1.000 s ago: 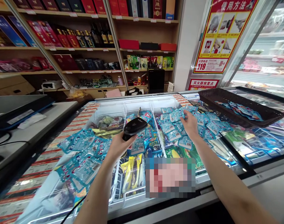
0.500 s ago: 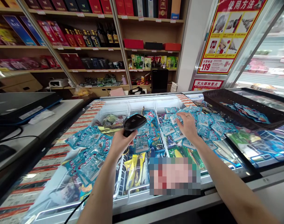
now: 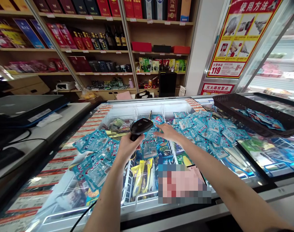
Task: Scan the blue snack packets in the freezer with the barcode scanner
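Note:
My left hand [image 3: 126, 147] grips a black barcode scanner [image 3: 140, 125], its head pointing right over an open chest freezer [image 3: 147, 108]. A cable [image 3: 82, 216] runs down from it past my left forearm. My right hand [image 3: 168, 131] reaches left across the freezer with fingers stretched out, close to the scanner's head and just above blue packets in the middle compartment. Many blue-and-white packets [image 3: 204, 130] lie heaped on the freezer at the right, and another heap [image 3: 96, 154] lies on the glass lid at the left. Yellow wrapped bars [image 3: 139, 175] lie in the near compartment.
A dark woven tray [image 3: 255, 112] with a few blue packets sits on the freezer lid at right. A counter [image 3: 40, 125] with a dark device and cables stands at left. Shelves [image 3: 100, 51] of boxes and bottles fill the back wall. A glass-door cooler [image 3: 279, 61] stands at the far right.
My right hand has left the blue packet heap at right and swung left toward the scanner's head. The left hand with the scanner has stayed about where it was.

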The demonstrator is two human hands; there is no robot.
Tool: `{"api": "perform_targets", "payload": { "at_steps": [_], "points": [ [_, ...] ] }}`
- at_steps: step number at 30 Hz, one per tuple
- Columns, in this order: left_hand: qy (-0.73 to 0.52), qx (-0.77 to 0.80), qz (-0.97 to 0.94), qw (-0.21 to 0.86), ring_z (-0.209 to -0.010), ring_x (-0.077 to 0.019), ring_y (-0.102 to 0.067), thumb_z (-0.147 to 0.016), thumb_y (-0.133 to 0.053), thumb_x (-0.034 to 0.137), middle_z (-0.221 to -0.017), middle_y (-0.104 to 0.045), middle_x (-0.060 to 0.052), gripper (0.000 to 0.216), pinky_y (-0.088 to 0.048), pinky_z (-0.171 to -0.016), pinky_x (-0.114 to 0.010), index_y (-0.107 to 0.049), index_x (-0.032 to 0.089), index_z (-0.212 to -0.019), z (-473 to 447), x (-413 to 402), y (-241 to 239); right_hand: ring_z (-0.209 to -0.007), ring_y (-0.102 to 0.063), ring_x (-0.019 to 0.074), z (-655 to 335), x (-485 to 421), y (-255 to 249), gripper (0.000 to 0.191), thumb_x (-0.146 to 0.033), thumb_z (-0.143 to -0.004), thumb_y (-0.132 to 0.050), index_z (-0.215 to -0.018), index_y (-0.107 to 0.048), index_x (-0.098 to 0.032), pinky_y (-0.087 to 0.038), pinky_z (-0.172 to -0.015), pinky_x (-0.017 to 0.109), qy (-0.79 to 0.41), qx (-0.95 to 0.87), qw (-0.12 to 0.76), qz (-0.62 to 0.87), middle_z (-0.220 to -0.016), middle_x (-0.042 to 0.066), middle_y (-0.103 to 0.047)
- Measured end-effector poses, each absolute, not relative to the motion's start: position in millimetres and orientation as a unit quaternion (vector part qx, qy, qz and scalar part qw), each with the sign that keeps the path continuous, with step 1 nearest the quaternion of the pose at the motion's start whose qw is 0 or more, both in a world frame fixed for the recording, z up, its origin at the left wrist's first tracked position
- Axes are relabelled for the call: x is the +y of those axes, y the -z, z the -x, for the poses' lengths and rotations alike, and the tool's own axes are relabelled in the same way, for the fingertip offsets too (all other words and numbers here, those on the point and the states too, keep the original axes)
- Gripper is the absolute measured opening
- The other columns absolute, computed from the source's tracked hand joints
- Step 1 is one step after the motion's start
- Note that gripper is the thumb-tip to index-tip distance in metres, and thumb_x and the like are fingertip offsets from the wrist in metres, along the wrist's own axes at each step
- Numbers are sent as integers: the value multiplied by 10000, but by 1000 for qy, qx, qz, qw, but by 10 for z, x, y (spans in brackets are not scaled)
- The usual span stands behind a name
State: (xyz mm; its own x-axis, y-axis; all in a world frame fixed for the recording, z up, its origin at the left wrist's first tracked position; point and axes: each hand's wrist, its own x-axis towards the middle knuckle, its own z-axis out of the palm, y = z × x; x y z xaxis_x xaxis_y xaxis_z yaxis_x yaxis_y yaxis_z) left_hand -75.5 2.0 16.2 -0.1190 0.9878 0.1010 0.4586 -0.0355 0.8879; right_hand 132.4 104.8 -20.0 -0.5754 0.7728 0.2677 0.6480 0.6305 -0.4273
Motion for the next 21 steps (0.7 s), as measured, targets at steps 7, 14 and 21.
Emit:
{"api": "perform_targets", "payload": {
  "at_steps": [7,14,21],
  "points": [
    [-414,628,-563,343,-438,-138,-526,-709,-595,451,-465,-569,-11,305,-394,-457,-230,-567,151,-664,761,6,-276,-1128,-491,329,-1398,1157,306,874,-633,-626,-658,-1323,-448,-149,-403,-883,416,-157,-845,209,466,-1188,168,-555],
    [-400,630,-579,328,-459,-153,-550,-703,-609,490,-486,-581,-12,346,-384,-456,-232,-586,145,-719,756,26,-173,-851,-627,242,-1754,1041,261,488,-486,-785,-575,-1158,-542,-173,-475,-761,378,-168,-753,347,533,-1042,112,-637],
    [-385,609,-610,330,-432,-153,-527,-699,-614,478,-471,-574,-8,349,-357,-436,-235,-597,136,-767,684,25,-138,-500,-640,169,-2189,941,312,370,-507,-788,-532,-1000,-548,-204,-511,-456,287,-362,-594,509,507,-798,12,-626]
  ]
}}
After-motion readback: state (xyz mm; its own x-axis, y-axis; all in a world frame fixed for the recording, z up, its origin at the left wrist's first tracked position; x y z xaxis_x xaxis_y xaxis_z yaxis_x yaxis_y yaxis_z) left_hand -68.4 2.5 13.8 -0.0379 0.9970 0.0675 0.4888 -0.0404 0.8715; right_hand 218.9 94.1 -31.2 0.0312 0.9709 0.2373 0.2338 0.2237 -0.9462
